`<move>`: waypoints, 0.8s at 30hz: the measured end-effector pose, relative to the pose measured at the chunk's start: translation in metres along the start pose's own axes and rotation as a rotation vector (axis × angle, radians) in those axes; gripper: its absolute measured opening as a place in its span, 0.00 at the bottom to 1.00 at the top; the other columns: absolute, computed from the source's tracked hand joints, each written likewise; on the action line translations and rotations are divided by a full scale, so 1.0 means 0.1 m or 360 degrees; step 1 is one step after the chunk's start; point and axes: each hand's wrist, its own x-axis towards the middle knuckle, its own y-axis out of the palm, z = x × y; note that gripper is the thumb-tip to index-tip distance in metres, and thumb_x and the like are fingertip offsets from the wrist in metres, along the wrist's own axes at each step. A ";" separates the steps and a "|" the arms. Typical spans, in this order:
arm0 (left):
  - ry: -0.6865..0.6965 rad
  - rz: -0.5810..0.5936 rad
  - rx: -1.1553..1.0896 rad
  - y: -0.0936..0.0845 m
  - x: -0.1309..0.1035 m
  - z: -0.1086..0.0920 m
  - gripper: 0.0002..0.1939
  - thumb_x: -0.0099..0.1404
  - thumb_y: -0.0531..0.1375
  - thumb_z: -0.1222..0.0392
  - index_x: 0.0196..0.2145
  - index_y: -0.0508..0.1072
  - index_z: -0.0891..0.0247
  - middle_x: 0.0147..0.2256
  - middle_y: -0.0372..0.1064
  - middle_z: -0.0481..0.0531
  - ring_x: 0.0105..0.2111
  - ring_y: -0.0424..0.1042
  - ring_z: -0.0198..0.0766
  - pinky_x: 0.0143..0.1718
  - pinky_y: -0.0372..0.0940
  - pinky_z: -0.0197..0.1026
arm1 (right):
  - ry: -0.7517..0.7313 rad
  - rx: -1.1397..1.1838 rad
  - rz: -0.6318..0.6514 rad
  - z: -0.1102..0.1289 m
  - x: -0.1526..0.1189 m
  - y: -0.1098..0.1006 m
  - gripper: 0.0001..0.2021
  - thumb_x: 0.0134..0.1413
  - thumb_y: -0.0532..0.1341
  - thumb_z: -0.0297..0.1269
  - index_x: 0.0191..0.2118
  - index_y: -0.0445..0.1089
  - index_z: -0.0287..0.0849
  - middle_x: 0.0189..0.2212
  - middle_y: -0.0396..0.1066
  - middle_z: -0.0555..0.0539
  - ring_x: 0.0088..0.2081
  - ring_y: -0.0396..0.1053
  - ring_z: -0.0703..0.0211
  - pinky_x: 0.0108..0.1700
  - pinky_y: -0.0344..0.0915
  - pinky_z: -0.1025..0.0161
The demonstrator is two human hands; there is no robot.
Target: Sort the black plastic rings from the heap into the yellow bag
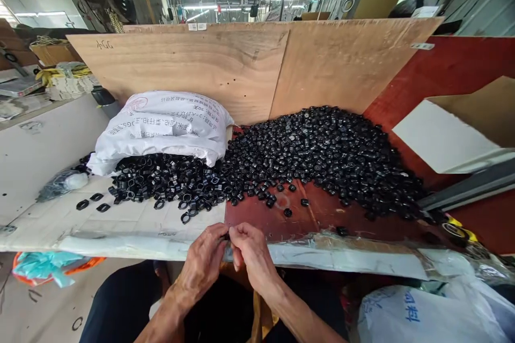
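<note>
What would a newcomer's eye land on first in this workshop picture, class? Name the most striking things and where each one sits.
A big heap of small black plastic caps spreads over the red board at centre right. Left of it a white printed sack lies on a smaller pile of black plastic rings. At the table's near edge, the left hand and right hand meet, fingertips pinched together on something small and dark.

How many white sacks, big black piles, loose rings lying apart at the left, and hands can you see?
White sacks: 2, one on the bench and one at the lower right
Big black piles: 2, rings and caps
Loose rings apart at the left: 3
Hands: 2, left hand and right hand
Total: 9
</note>
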 end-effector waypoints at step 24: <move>-0.0291 0.0139 0.0369 -0.51 -0.09 -0.13 0.15 0.69 0.64 0.54 0.52 0.74 0.59 0.50 0.73 0.58 0.41 0.79 0.44 0.45 0.76 0.46 | -0.0970 -0.1445 -0.0454 0.19 -0.27 -0.64 0.16 0.61 0.63 0.48 0.48 0.72 0.43 0.38 0.75 0.39 0.40 0.76 0.44 0.41 0.73 0.53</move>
